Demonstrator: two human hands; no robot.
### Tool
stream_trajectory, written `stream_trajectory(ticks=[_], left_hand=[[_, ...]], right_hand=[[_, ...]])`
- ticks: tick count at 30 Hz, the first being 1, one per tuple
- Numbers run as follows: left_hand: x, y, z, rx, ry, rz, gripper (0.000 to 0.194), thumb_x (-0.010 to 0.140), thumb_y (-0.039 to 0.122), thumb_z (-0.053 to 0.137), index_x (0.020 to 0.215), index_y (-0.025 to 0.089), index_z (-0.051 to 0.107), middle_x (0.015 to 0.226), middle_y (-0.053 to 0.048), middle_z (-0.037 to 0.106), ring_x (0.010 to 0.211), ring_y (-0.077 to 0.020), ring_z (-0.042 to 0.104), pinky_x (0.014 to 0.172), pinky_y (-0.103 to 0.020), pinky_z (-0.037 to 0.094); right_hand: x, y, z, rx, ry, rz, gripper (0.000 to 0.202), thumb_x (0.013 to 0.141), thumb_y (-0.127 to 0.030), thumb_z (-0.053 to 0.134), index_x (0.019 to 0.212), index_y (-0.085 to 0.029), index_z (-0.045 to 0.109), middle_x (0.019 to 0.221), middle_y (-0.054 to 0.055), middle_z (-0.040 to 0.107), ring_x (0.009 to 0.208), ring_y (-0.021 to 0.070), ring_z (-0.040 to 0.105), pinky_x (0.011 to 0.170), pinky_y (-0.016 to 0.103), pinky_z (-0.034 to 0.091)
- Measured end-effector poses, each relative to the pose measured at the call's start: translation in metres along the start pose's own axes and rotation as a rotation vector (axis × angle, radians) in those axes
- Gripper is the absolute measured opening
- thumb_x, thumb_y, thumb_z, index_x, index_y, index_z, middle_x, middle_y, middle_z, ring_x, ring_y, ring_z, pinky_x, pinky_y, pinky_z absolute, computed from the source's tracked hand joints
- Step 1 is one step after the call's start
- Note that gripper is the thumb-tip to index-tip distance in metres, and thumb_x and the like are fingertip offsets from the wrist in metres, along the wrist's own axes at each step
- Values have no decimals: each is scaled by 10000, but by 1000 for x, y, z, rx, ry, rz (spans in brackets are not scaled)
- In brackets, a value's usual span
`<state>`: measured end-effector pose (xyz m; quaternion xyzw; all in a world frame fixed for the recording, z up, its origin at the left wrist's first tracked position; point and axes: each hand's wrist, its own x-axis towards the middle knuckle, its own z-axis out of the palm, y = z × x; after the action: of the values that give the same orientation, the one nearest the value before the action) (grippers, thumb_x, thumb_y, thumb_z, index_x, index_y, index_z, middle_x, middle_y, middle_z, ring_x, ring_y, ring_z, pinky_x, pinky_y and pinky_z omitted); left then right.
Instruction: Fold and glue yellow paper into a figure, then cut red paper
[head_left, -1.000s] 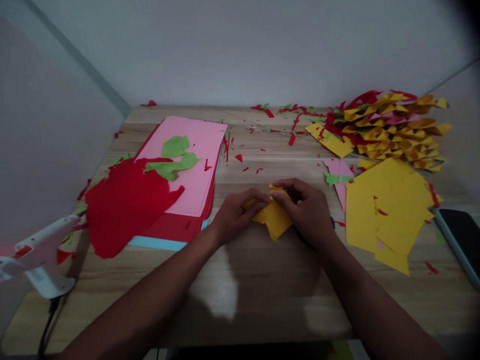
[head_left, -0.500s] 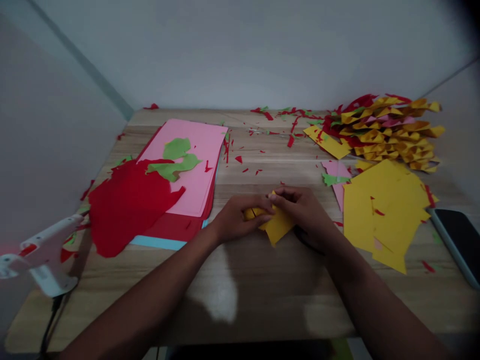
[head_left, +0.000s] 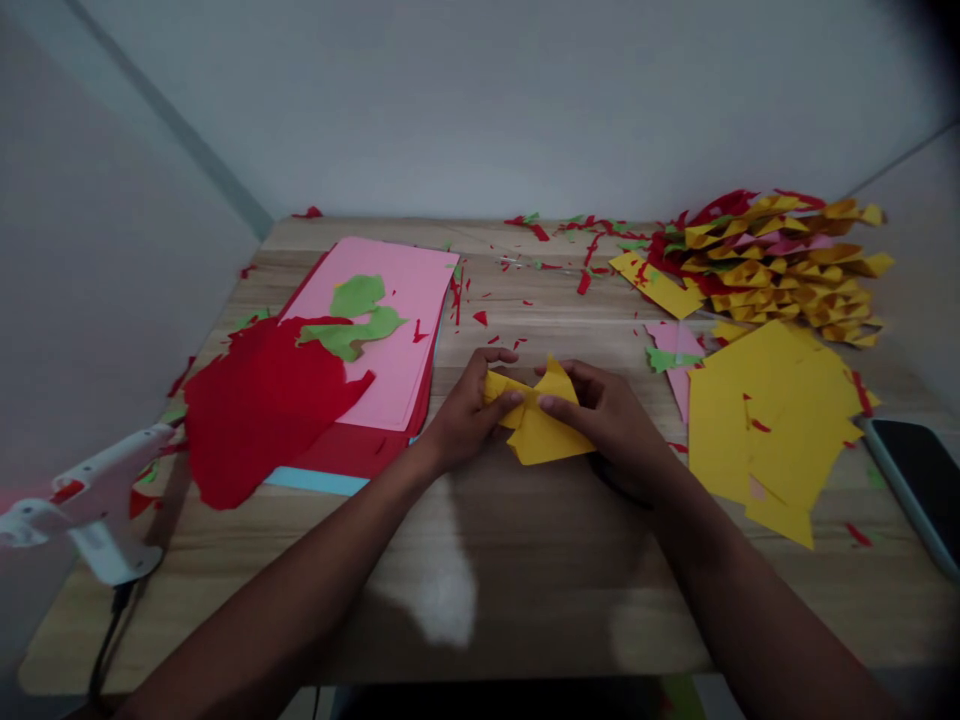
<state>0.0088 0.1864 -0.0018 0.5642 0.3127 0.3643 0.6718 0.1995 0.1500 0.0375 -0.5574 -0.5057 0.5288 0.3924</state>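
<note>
A folded piece of yellow paper (head_left: 551,430) is held between both hands above the middle of the table. My left hand (head_left: 474,408) pinches its left end, thumb on top and fingers behind. On the other side my right hand (head_left: 604,408) grips it with the thumb pressed near the centre fold. One corner of the paper points up between the hands, and a broad flap hangs toward me. The fingers behind the paper are partly hidden.
Left lie pink sheets (head_left: 405,300), torn red paper (head_left: 262,410) and green scraps (head_left: 358,295), beside a white glue gun (head_left: 112,490) with a cable. Right are yellow sheets (head_left: 765,410), a phone (head_left: 911,480) and a bundle of folded yellow pieces (head_left: 787,260). Red scraps dot the wooden table (head_left: 540,580).
The yellow paper has been turned and spread wider, showing more of its surface. My left hand has shifted slightly left, its thumb now on top of the paper.
</note>
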Motion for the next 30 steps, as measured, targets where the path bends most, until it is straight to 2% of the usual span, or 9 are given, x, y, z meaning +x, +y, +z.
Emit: stream_trajectory(ticks=[2, 6, 9, 12, 15, 19, 24, 28, 30], left_hand=[[1, -1, -1, 17, 31, 25, 462, 884, 400, 661, 1240, 253, 406, 971, 6, 563, 532, -31, 468, 458, -160, 388], [1, 3, -3, 102, 66, 45, 452, 847, 445, 685, 1188, 226, 486, 1020, -24, 577, 616, -61, 509, 530, -183, 422], [0, 7, -3, 120, 22, 38, 424, 818, 482, 701, 1101, 202, 554, 1062, -49, 598, 647, -74, 520, 562, -194, 437], [0, 9, -2, 33, -25, -8, 389, 862, 498, 640, 1095, 196, 562, 1004, -36, 585, 559, -48, 484, 478, -181, 399], [1, 7, -1, -4, 29, -23, 355, 871, 434, 644, 1114, 194, 546, 927, -12, 574, 522, -37, 505, 441, -164, 394], [3, 7, -1, -38, 120, -19, 534, 810, 327, 722, 1264, 221, 462, 841, 18, 617, 478, -52, 543, 429, -170, 432], [3, 10, -2, -42, 54, -107, 320, 802, 389, 723, 943, 150, 564, 613, 37, 598, 441, -96, 575, 428, -198, 472], [0, 11, 1, -34, 2, -102, 319, 859, 441, 658, 978, 161, 561, 622, 26, 632, 443, -105, 586, 437, -208, 487], [-1, 10, 1, -57, -43, -71, 286, 890, 426, 625, 994, 167, 559, 592, 45, 597, 438, -86, 544, 436, -192, 470]], right_hand=[[1, 1, -1, -85, -37, 14, 293, 778, -392, 711, 976, -178, 679, 895, 52, 701, 751, 175, 626, 642, 291, 503], [1, 1, -3, -193, 17, -58, 209, 810, -375, 665, 880, -178, 673, 806, 28, 660, 689, 151, 573, 602, 272, 462], [1, -1, -3, -220, 89, -114, 191, 816, -370, 656, 843, -180, 663, 768, 16, 635, 669, 142, 550, 583, 262, 435], [1, -1, -3, -223, 143, -115, 207, 812, -380, 662, 853, -177, 672, 771, 25, 648, 670, 150, 560, 577, 267, 434], [2, 2, -3, -186, 167, -96, 228, 811, -395, 670, 873, -175, 682, 775, 27, 657, 649, 145, 558, 560, 264, 432], [2, 3, -3, -139, 169, -103, 228, 804, -400, 692, 852, -177, 685, 770, 23, 662, 642, 136, 558, 555, 254, 434], [-2, 1, -2, -144, 65, -104, 252, 797, -411, 717, 911, -187, 741, 780, 24, 698, 652, 150, 596, 561, 261, 445], [-5, 0, 0, -220, 70, -131, 286, 796, -387, 724, 1028, -223, 758, 903, 43, 755, 784, 202, 672, 682, 318, 518], [-4, 1, 0, -243, 65, -159, 266, 809, -364, 714, 1040, -241, 760, 971, 47, 766, 863, 221, 691, 773, 359, 537]])
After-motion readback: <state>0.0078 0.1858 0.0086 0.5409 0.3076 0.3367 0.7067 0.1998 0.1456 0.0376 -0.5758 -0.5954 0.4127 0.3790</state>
